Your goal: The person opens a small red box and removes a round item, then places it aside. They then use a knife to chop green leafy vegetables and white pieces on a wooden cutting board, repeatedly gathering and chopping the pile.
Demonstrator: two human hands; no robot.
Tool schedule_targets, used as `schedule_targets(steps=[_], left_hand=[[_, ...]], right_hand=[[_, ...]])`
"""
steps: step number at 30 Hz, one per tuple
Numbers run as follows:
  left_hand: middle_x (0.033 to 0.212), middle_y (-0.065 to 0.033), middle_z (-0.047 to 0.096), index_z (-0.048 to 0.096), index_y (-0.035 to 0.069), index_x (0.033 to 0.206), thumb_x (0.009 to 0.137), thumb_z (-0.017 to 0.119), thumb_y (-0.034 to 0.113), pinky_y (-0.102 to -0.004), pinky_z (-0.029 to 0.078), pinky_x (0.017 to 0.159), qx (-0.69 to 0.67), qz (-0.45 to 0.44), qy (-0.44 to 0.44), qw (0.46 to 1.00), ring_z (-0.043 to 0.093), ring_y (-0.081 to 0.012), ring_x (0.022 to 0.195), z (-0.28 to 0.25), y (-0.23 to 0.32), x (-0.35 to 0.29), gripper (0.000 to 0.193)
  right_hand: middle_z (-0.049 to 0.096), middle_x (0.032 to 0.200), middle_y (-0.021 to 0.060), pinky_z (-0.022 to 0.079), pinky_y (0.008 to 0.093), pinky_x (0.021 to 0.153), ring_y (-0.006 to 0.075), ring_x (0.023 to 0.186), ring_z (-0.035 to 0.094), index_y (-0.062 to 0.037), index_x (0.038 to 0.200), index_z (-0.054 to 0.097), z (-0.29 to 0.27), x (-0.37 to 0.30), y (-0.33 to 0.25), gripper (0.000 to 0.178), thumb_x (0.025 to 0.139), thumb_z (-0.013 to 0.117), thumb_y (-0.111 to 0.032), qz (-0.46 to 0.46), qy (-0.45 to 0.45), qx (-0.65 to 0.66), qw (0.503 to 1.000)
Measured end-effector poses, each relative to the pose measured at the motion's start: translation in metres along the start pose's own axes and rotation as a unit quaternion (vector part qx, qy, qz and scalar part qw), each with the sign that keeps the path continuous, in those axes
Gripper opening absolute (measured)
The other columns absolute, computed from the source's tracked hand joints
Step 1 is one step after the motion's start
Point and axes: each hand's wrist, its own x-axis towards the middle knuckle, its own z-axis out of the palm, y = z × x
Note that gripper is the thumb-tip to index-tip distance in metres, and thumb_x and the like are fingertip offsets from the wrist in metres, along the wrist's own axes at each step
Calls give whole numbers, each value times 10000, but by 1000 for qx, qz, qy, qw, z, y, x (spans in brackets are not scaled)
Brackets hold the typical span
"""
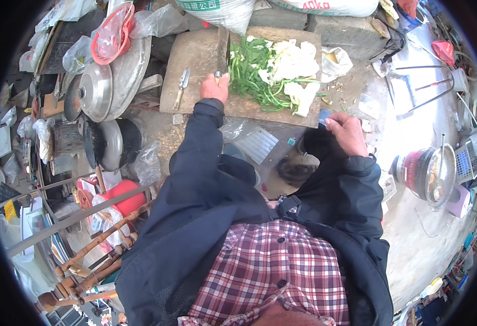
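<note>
On a wooden board (189, 49), my left hand (215, 88) is closed round the handle of a cleaver (223, 51), its blade pointing away from me. Just right of the blade lies a heap of chopped leafy greens (249, 65) with pale cauliflower pieces (293, 60). A small knife (182, 89) with a wooden handle rests left of my left hand. My right hand (347, 130) hovers past the board's near right corner, thumb and fingers pinched together. What they hold, if anything, cannot be made out.
White sacks (217, 13) stand behind the board. Pot lids (95, 92) and a red basket (112, 32) crowd the left. A plastic bag (335, 62) lies beside the board's right edge. Farther right are a metal rack (426, 87) and a round stove (426, 174).
</note>
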Motion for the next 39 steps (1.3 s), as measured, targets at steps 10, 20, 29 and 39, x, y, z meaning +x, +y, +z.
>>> schedule_targets(steps=[10,20,29,39], left_hand=[[900,-272,641,571,-23,996,826,610,362,-480,484,787,44,1,-67,997,617,-430,894,9,-9,3,423],[910,-268,643,584,-33,971,834,615,349,-465,482,787,50,-7,13,999,618,-419,909,-2,-4,5,406],[952,-273,640,578,-37,1002,826,615,350,-454,484,835,115,-3,-134,984,620,-396,936,9,24,-2,427],[944,-284,636,565,-38,1018,812,592,404,-452,472,848,140,8,-206,968,609,-415,950,17,47,-9,489]], right_hand=[[658,738,118,470,300,661,176,705,610,42,899,655,-1,-5,-5,192,843,638,-141,-51,9,5,999],[646,751,192,483,360,672,299,707,635,26,883,668,12,14,-7,215,813,661,-178,-85,37,-99,991],[636,761,229,484,410,686,381,742,624,16,835,673,19,22,-4,208,796,665,-188,-105,25,-81,991],[632,747,229,485,429,682,396,738,616,9,809,675,20,23,4,234,787,679,-224,-110,51,-109,987]])
